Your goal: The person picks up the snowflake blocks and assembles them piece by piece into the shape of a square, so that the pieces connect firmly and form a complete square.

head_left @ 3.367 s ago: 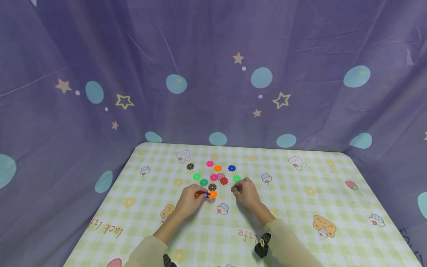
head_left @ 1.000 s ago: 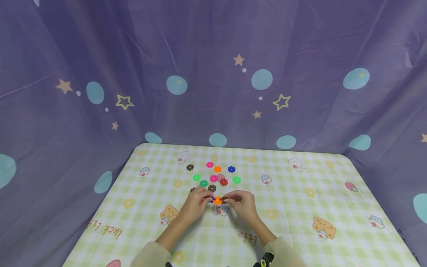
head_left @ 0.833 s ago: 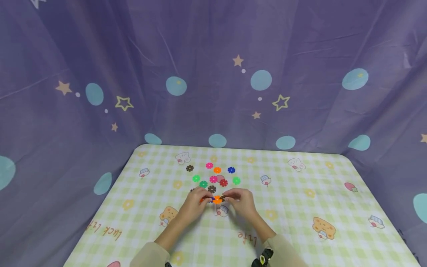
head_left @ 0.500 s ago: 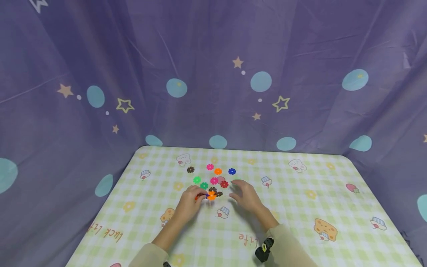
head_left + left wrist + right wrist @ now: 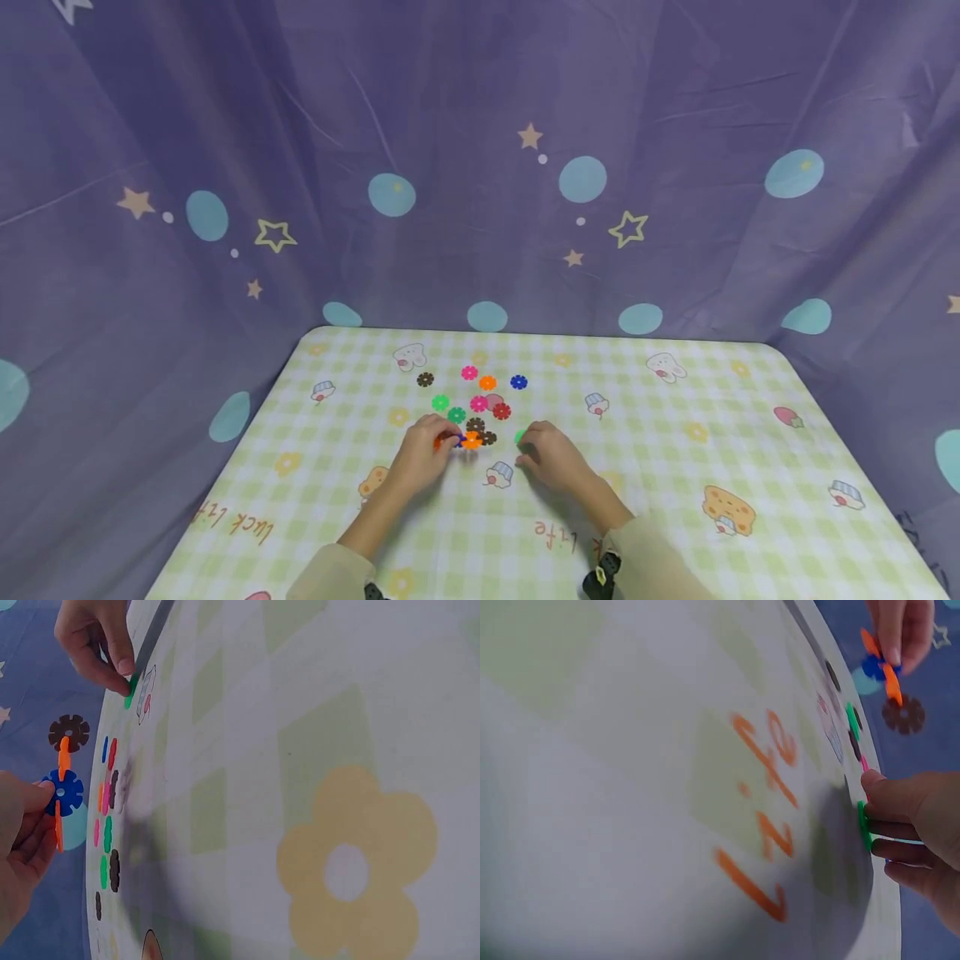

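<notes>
Newly in right grip (image 5: pixel 553 457) — green disc (image 5: pixel 863 825)

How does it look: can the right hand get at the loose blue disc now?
Likely yes: the loose blue disc lies uncovered, touching no other disc. The right hand is at the light green disc though, so it may need to leave that first.

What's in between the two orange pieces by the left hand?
A blue disc sits between the upper orange piece and the lower orange piece, touching both. The left wrist view shows it.
</notes>
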Demonstrator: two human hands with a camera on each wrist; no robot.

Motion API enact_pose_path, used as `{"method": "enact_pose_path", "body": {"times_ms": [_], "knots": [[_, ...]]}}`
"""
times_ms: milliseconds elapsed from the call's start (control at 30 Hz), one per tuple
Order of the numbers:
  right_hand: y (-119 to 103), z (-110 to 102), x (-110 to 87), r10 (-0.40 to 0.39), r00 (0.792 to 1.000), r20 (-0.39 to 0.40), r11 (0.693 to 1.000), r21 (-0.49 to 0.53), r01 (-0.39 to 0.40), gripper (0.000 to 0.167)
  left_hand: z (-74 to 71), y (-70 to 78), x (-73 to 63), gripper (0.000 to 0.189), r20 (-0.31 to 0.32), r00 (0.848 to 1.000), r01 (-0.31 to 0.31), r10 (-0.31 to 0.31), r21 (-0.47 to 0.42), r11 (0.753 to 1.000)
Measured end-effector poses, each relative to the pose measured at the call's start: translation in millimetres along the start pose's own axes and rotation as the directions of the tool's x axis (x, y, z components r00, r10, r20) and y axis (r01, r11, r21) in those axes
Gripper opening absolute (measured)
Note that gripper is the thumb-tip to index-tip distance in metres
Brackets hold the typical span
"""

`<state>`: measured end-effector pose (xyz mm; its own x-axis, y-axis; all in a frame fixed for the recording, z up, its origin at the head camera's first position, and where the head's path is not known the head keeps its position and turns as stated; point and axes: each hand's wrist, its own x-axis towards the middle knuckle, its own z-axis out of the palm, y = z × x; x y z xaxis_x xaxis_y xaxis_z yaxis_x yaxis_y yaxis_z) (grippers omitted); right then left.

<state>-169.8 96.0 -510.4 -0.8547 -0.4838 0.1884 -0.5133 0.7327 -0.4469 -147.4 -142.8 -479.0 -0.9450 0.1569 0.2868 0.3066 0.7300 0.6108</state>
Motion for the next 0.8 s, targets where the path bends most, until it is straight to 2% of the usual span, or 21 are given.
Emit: {"method": "enact_pose_path", "body": {"times_ms": [100,200,400,600,800], "knots": [[-6.4,0.9,-5.2,-0.088,0.996,0.001,0.996,0.001,0.088,0.014,-1.5,0.6,-0.2,0.007,0.004,1.0,0.009,-0.009,-0.012,1.0],[-9.3,1.9,-7.3,-0.117,0.993,-0.017,0.993,0.012,0.117,0.009,-2.2,0.5,-0.4,0.007,0.012,1.0,0.006,-0.006,-0.017,1.0],[-8.0,2.1,-6.8,-0.007,0.998,-0.059,0.999,0.036,0.009,0.014,-1.9,-0.4,-1.8,0.009,0.032,0.999,-0.003,0.004,-0.023,1.0],[-6.0,3.1,-7.7,0.021,0.999,-0.03,1.0,0.023,-0.021,0.021,-0.8,-0.6,-3.6,0.008,0.024,1.0,0.001,-0.001,-0.012,1.0],[-9.3,4.4,-9.2,0.08,0.997,0.011,0.992,0.092,-0.08,0.021,-0.4,-0.2,-3.6,0.008,0.036,0.999,0.012,-0.012,-0.014,1.0]]}}
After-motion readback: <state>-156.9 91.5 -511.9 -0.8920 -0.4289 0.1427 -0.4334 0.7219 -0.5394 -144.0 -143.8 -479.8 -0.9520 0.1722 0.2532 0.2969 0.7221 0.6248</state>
